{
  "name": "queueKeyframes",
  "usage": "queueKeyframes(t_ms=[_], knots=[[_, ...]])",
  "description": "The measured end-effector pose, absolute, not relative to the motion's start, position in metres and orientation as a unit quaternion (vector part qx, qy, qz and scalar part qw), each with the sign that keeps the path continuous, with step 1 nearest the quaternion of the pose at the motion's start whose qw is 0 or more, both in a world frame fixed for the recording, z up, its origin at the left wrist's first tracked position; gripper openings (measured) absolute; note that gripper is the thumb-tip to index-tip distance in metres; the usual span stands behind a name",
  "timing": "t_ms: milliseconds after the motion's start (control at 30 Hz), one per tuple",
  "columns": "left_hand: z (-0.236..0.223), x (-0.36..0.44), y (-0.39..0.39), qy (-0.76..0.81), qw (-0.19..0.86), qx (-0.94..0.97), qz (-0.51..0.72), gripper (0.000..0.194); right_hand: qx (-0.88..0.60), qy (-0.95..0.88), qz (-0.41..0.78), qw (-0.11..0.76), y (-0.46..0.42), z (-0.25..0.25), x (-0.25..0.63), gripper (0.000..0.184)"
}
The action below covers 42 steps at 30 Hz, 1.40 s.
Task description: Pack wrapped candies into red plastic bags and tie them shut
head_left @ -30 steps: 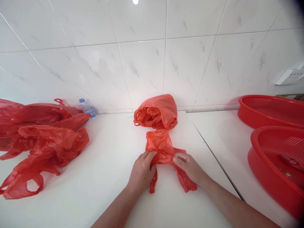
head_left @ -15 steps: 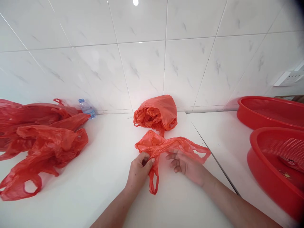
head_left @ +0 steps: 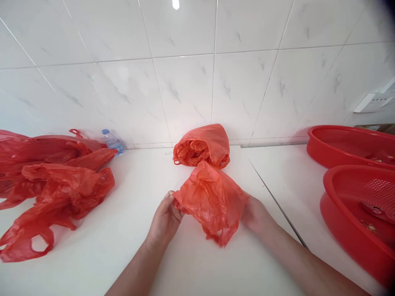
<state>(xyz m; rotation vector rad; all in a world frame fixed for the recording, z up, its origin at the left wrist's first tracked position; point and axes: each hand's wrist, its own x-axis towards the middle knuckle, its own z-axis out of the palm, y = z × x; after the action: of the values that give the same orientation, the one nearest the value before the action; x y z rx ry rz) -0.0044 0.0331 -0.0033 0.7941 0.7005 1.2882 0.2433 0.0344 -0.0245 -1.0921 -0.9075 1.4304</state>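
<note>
A thin red plastic bag [head_left: 212,197] is spread between my hands above the white table, its lower edge hanging in loose folds. My left hand [head_left: 166,216] pinches the bag's left corner between thumb and fingers. At the bag's right side is my right hand [head_left: 254,211], closed on the plastic, with its fingertips partly hidden behind the film. Just behind, against the wall, rests a red bag stuffed with crumpled bags [head_left: 210,142].
A heap of crumpled red plastic bags [head_left: 58,176] covers the table's left side. Behind it stands a small clear bottle [head_left: 112,142] with a blue cap. On the right are two red plastic baskets [head_left: 336,201], beyond a seam in the white tabletop [head_left: 129,255].
The bag has gone from a twisted, flattened strip to a spread sheet. My left hand moved left to its corner; my right hand, loose-fingered before, now grips the right side.
</note>
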Motion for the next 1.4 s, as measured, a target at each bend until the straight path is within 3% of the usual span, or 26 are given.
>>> queueKeyframes(t_ms=[67,167,300,533,600,700,767,833,900,1033,1133,1200,1267,1333,1400], knots=[[-0.001,-0.013,0.036,0.329,0.664,0.379,0.554,0.015,-0.435,-0.290,0.644,0.559,0.042,-0.025,0.252,0.015],[0.001,-0.014,0.034,0.380,0.646,0.439,0.496,0.036,-0.440,-0.240,0.638,0.584,0.044,-0.019,0.256,0.010],[-0.002,-0.007,0.031,0.447,0.628,0.380,0.511,0.014,-0.462,-0.249,0.628,0.574,0.034,-0.003,0.251,0.011],[-0.007,-0.026,0.047,0.436,0.610,0.320,0.579,0.029,-0.471,-0.293,0.625,0.549,0.035,0.000,0.255,0.017],[-0.005,-0.029,0.045,0.471,0.517,0.363,0.616,0.036,-0.476,-0.299,0.623,0.544,0.037,-0.003,0.258,0.016],[-0.002,-0.021,0.032,0.516,0.196,0.533,0.642,0.055,-0.490,-0.302,0.624,0.528,0.038,-0.004,0.256,0.014],[0.000,-0.010,0.021,0.463,0.011,0.678,0.571,0.072,-0.484,-0.326,0.634,0.507,0.035,-0.002,0.251,0.013],[0.001,0.001,0.015,0.397,-0.057,0.795,0.456,0.083,-0.475,-0.359,0.645,0.479,0.031,0.001,0.246,0.013],[0.001,0.008,0.015,0.394,-0.046,0.845,0.359,0.073,-0.471,-0.385,0.656,0.447,0.027,0.004,0.244,0.014],[0.000,0.002,0.025,0.495,0.100,0.797,0.331,0.015,-0.468,-0.433,0.664,0.391,0.026,0.010,0.252,0.020],[0.002,-0.004,0.027,0.579,0.275,0.665,0.382,0.021,-0.511,-0.479,0.587,0.405,0.034,0.009,0.263,0.026],[0.005,-0.003,0.024,0.602,0.360,0.574,0.423,0.023,-0.580,-0.507,0.454,0.448,0.037,0.007,0.266,0.027],[0.006,0.002,0.021,0.588,0.418,0.519,0.459,0.025,-0.619,-0.555,0.244,0.499,0.033,0.007,0.263,0.022],[0.006,0.006,0.019,0.560,0.471,0.488,0.475,0.028,-0.571,-0.633,0.024,0.523,0.020,0.008,0.254,0.016],[0.005,0.008,0.017,0.522,0.528,0.467,0.480,0.029,-0.461,-0.716,-0.121,0.510,0.003,0.010,0.238,0.017]])
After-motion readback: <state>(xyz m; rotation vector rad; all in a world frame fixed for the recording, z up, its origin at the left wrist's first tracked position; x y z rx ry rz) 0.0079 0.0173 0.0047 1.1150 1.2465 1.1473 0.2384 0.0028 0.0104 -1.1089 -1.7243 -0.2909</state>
